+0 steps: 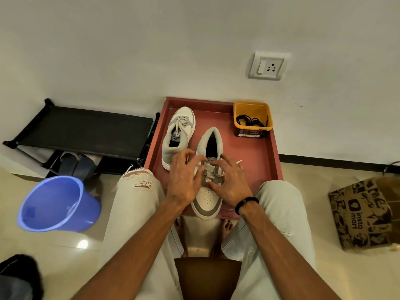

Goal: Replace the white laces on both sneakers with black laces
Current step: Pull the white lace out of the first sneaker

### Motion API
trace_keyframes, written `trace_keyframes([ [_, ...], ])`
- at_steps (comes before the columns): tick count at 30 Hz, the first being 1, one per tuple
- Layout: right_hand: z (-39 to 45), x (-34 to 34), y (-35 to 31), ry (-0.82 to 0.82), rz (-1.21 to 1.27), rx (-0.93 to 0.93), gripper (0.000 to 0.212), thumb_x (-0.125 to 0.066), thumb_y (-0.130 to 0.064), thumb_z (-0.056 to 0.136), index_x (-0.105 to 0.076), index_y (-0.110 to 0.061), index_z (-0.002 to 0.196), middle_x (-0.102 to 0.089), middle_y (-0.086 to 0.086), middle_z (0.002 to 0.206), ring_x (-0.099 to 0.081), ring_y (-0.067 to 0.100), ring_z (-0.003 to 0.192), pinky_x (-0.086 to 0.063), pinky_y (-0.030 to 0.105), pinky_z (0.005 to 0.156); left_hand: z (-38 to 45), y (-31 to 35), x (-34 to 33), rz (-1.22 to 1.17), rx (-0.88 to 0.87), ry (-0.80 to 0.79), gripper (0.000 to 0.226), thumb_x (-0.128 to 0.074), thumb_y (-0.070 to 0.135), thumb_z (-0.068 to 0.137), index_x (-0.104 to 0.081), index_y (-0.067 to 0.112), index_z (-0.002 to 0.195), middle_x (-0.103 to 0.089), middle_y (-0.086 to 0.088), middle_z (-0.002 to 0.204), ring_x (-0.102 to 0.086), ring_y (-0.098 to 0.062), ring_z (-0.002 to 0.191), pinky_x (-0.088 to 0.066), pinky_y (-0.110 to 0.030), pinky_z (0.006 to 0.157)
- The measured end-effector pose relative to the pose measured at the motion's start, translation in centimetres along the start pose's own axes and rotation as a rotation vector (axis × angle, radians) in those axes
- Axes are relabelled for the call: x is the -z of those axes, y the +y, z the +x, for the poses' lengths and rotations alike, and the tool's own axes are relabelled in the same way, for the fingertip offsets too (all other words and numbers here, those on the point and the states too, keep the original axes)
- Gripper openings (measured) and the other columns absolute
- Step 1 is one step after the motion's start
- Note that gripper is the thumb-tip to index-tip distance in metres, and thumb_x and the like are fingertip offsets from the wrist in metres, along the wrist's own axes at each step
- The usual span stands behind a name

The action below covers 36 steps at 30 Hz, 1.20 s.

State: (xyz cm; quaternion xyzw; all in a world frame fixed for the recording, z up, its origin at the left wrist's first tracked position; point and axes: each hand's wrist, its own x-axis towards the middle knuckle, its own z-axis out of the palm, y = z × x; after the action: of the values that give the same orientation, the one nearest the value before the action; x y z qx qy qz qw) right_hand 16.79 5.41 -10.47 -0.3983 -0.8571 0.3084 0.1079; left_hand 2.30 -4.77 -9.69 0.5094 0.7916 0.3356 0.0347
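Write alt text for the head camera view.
Both hands, left hand and right hand, work at the white lace of the nearer sneaker on a red tray. A second sneaker, white-laced, lies beside it, and black laces sit in a yellow tub.

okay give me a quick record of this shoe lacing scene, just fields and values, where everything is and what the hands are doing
surface: red tray on the floor by the wall
near sneaker: near sneaker on the tray, toe toward the person, white lace still threaded
far sneaker: far sneaker to its left, toe toward the wall, white lace tied
black laces: black laces coiled in the yellow tub, tray's far right corner
left hand: left hand fingers curled at the near sneaker's lace
right hand: right hand fingers curled on the lace
progress: no black lace fitted yet
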Motion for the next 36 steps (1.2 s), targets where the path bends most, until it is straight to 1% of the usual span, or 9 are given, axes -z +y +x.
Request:
trace_keyframes([
  [2, 0.1, -0.1, 0.0, 0.005, 0.003, 0.001, 0.068, -0.058, -0.066, 0.069, -0.05, -0.047, 0.133, -0.036, -0.007, 0.16, -0.033, 0.027, 0.147, -0.029, 0.047, 0.115, -0.4, -0.1, -0.6, 0.054, -0.072, -0.054, 0.027, -0.066, 0.027, 0.098, -0.068, 0.03, 0.125, -0.046, -0.005, 0.138, -0.042, -0.023, 0.129, -0.042, -0.039, 0.103],
  [5, 0.1, -0.2, 0.2, 0.007, 0.0, 0.016, 0.063, -0.072, -0.052, 0.075, -0.052, -0.045, 0.134, -0.034, -0.005, 0.161, -0.034, 0.028, 0.146, -0.029, 0.047, 0.116, -0.7, -0.4, -1.1, 0.062, -0.065, -0.086, 0.025, -0.064, 0.028, 0.099, -0.07, 0.028, 0.124, -0.046, -0.007, 0.14, -0.04, -0.024, 0.13, -0.045, -0.044, 0.104],
  [13, 0.3, -0.2, 0.3, -0.007, -0.014, 0.011, 0.064, -0.075, -0.052, 0.075, -0.052, -0.045, 0.135, -0.033, -0.005, 0.162, -0.031, 0.027, 0.148, -0.028, 0.048, 0.116, -0.7, -0.1, -1.0, 0.028, -0.068, -0.054, 0.014, -0.06, 0.023, 0.101, -0.066, 0.019, 0.113, -0.049, -0.004, 0.12, -0.044, -0.017, 0.108, -0.051, -0.041, 0.091],
  [19, 0.4, -0.4, 0.4, -0.001, -0.031, 0.01, 0.067, -0.067, -0.059, 0.069, -0.05, -0.046, 0.133, -0.038, -0.006, 0.159, -0.034, 0.027, 0.147, -0.032, 0.049, 0.112, -0.2, -0.3, -0.2, -0.034, 0.039, 0.05, 0.016, -0.051, 0.025, 0.106, -0.063, 0.017, 0.113, -0.056, -0.003, 0.109, -0.052, -0.018, 0.098, -0.053, -0.04, 0.082],
  [22, 0.5, -0.5, 0.5, -0.002, -0.038, 0.016, 0.067, -0.071, -0.058, 0.07, -0.051, -0.046, 0.132, -0.038, -0.006, 0.159, -0.035, 0.027, 0.146, -0.032, 0.047, 0.111, -0.1, -0.4, 0.0, -0.059, 0.099, 0.135, 0.017, -0.047, 0.026, 0.107, -0.061, 0.016, 0.11, -0.062, -0.001, 0.106, -0.056, -0.016, 0.095, -0.055, -0.042, 0.079],
  [27, 0.4, -0.3, 0.4, -0.003, -0.034, 0.013, 0.065, -0.079, -0.051, 0.074, -0.053, -0.043, 0.133, -0.035, -0.004, 0.161, -0.033, 0.027, 0.146, -0.029, 0.046, 0.114, -0.3, -0.3, 0.6, -0.035, 0.264, 0.19, 0.014, -0.048, 0.023, 0.104, -0.056, 0.019, 0.115, -0.062, -0.001, 0.109, -0.057, -0.019, 0.102, -0.05, -0.049, 0.094],
  [31, 0.3, -0.3, 0.3, -0.007, -0.027, 0.016, 0.064, -0.078, -0.048, 0.076, -0.053, -0.042, 0.135, -0.034, -0.003, 0.162, -0.033, 0.028, 0.147, -0.027, 0.045, 0.114, -0.4, 0.1, 0.7, 0.118, 0.105, 0.06, 0.032, -0.058, 0.017, 0.094, -0.055, 0.027, 0.125, -0.055, -0.002, 0.126, -0.051, -0.023, 0.122, -0.041, -0.05, 0.108],
  [34, 0.3, -0.3, 0.2, -0.001, -0.033, 0.014, 0.064, -0.076, -0.05, 0.077, -0.053, -0.043, 0.136, -0.034, -0.006, 0.162, -0.035, 0.027, 0.145, -0.029, 0.043, 0.113, -0.7, 0.2, -0.1, 0.12, -0.052, -0.041, 0.022, -0.062, 0.028, 0.095, -0.061, 0.028, 0.117, -0.055, 0.002, 0.123, -0.05, -0.019, 0.118, -0.038, -0.046, 0.107],
  [36, 0.3, -0.4, 0.2, -0.002, -0.032, 0.01, 0.065, -0.074, -0.051, 0.077, -0.052, -0.043, 0.137, -0.034, -0.007, 0.162, -0.036, 0.027, 0.144, -0.03, 0.042, 0.113, -0.9, 0.1, -0.4, 0.097, -0.074, -0.083, 0.02, -0.064, 0.032, 0.096, -0.061, 0.03, 0.116, -0.061, 0.007, 0.116, -0.053, -0.016, 0.113, -0.038, -0.046, 0.106],
])
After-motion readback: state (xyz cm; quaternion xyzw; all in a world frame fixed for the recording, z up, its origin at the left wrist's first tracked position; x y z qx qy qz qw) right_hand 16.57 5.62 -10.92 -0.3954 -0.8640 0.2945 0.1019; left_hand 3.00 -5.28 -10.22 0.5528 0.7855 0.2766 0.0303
